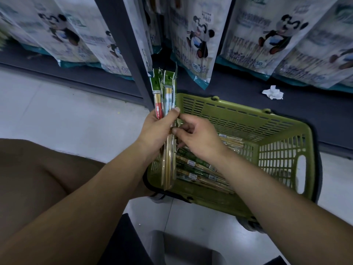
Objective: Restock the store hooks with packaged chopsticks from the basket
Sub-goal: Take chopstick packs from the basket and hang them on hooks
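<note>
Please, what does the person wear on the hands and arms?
Nothing that shows. The left hand and right hand have no gloves, rings or watch. The left forearm and right forearm are uncovered too, with no sleeve in view.

"50" on panda bag (pixel 197 44), "50" on neighbouring bag (pixel 265 35)

The floor (pixel 66 111) has pale grey tiles with a soft shine. A dark shelving unit stands on it, with a dark upright post (pixel 124 44) and a low dark base shelf (pixel 238 92). Large white bags with a panda print (pixel 198 39) hang in rows above this base. A crumpled white tissue (pixel 272 92) lies on the base shelf. The light is dim and slightly blue.
</note>
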